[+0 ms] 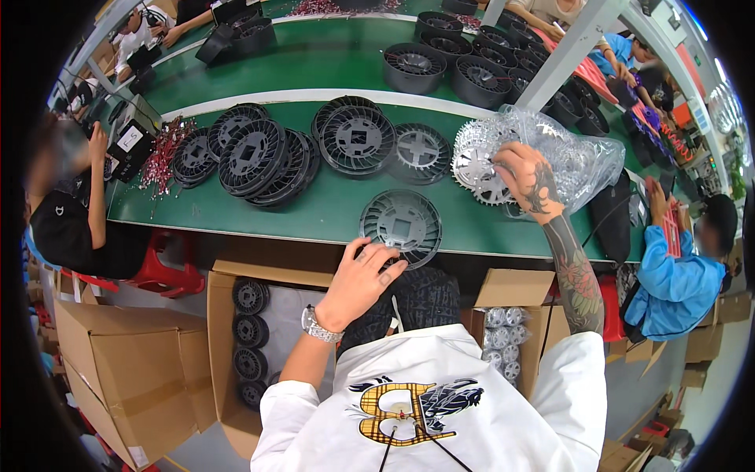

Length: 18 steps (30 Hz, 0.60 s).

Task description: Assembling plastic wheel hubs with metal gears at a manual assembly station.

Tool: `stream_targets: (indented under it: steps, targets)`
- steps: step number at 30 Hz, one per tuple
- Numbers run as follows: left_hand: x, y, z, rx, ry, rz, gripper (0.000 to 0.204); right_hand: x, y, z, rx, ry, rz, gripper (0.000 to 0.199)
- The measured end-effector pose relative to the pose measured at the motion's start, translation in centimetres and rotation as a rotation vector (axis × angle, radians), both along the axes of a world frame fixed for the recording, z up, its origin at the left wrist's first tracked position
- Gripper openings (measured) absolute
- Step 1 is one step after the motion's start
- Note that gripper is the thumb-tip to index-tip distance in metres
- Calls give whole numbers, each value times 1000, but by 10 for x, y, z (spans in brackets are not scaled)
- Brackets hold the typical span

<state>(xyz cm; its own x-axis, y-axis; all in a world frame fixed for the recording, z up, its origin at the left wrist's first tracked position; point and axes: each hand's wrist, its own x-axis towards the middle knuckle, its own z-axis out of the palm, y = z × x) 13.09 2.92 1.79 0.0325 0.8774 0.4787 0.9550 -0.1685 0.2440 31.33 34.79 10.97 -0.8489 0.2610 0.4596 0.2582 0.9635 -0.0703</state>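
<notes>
Head view, grey disc: my landmark; the grey disc (401, 211), square centre, is at the near edge of the green bench (330, 224). Flat or tilted, I can't tell.
Left hand: fingers of the left hand (368, 271) slightly apart, touching the disc's near-left rim. Thumb grip unclear; can't tell if clamped.
Right hand: right hand (523, 173) right of and beyond the disc, fingers bunched over the silver gears (474, 157). I can't tell if one is pinched.
Plastic bag: clear bag (590, 161) of more silver pieces, right of the disc, behind the right wrist.
Silver-centred disc: dark disc with silver insert (419, 149) just beyond the grey disc, between black finned discs (358, 140) and gears.
Finned stack: more black discs (250, 157) overlapping, left of and beyond the disc.
Obstructions: white post (560, 59) rises beyond and right of the disc, blocking part of the black ring housings (413, 67). Right hand covers some gears.
Cartons: open carton (267, 271) with black wheels (250, 324), below-left of the disc; silver wheels (503, 338) in another, below-right.
Neighbour: blue-sleeved person (672, 267) well right of the disc.
</notes>
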Motion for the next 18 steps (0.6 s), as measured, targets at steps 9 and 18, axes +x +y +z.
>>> stream_targets:
  steps: [9, 18]
  targets:
    - [2, -1, -21, 118, 2, 174, 35, -7, -4, 6, -383, -10, 9, 18]
    - [-5, -5, -25, 202, -234, 228, 48, 3, -2, 4, -290, -238, 123, 30]
